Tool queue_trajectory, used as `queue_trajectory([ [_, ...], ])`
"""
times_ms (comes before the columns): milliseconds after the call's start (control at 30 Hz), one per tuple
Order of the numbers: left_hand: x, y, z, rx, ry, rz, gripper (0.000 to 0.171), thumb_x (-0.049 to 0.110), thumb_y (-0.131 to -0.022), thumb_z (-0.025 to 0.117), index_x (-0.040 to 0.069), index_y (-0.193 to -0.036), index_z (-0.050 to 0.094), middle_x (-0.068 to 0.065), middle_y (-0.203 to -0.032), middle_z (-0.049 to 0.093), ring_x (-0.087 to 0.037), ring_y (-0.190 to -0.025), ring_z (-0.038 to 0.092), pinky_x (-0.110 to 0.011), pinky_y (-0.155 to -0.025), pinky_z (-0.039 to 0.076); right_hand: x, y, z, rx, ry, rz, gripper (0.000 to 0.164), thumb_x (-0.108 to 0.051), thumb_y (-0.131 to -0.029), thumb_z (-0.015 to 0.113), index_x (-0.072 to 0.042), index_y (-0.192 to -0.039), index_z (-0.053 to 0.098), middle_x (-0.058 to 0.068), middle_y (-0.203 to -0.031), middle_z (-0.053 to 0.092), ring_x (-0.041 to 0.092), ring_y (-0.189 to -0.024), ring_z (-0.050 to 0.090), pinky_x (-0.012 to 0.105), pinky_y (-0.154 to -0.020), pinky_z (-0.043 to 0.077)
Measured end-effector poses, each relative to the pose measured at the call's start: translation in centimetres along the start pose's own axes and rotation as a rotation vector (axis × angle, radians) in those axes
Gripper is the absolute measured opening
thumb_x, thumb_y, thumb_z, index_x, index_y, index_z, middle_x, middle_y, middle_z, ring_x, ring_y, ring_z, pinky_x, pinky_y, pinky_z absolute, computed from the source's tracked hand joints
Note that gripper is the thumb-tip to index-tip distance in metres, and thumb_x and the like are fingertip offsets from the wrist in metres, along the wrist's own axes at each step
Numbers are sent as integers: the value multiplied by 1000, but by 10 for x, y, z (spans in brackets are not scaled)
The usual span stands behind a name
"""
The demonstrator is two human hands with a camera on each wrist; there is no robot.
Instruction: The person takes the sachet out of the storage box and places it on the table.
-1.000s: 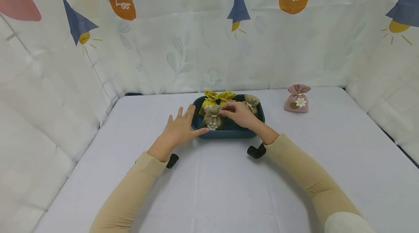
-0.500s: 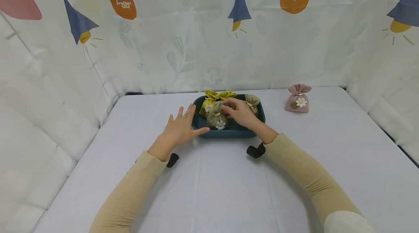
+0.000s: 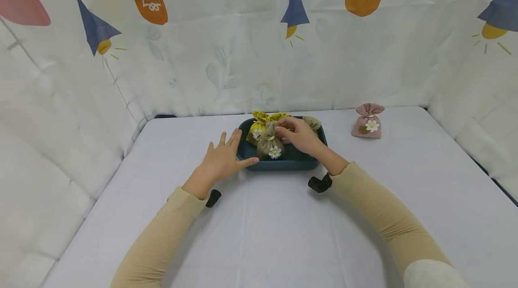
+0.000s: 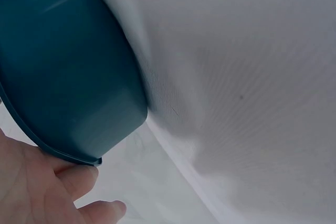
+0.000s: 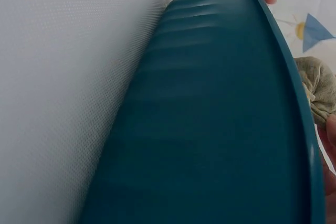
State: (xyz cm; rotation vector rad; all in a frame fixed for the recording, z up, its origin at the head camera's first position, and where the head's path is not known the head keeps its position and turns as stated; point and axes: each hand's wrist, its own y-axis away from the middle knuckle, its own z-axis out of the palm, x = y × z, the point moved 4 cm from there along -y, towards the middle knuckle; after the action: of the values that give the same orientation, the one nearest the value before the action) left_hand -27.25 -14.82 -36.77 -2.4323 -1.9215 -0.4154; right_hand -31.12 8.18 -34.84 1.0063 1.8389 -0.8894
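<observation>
A dark teal plastic tub [image 3: 279, 166] holds several small drawstring pouches. My right hand [image 3: 301, 137] pinches the gathered neck of an olive-green pouch [image 3: 268, 145] with a white flower, at the tub's middle-left. In the right wrist view the top of this pouch [image 5: 317, 87] shows above the tub's rim, by the fingertips. My left hand [image 3: 218, 161] lies spread against the tub's left end, fingers straight and thumb along the front rim. Two yellow pouches [image 3: 259, 119] sit behind the held one. Another olive-green pouch [image 3: 312, 122] is partly hidden behind my right hand.
A pink pouch [image 3: 366, 122] with a white flower stands alone at the back right of the white-covered table [image 3: 283, 229]. A printed curtain [image 3: 251, 54] rises along the back and both sides. A dark object [image 3: 165, 116] shows at the back left table edge.
The olive-green pouch in my right hand has shifted slightly to the right inside the tub and turned. My right hand has moved a little right with it; the left hand has stayed put.
</observation>
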Motion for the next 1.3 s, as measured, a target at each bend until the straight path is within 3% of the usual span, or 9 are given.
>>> queue_trajectory([
  [433,0,2,0,14,-16,3,116,82,-89,50,11,-166,2,-10,-171,5,-40,-156,1,-70,-118,7,-15,9,-21,42,30,-25,26,-14,-108,57,5,-125,62,22,-116,68,35,-108,69,51,-86,59],
  [1300,1,1,0,18,-24,10,115,81,-90,51,11,-166,2,-9,-172,4,-40,-156,1,-71,-118,8,-19,35,-75,107,51,-29,30,-13,-108,55,8,-129,56,26,-124,63,38,-112,66,38,-88,60],
])
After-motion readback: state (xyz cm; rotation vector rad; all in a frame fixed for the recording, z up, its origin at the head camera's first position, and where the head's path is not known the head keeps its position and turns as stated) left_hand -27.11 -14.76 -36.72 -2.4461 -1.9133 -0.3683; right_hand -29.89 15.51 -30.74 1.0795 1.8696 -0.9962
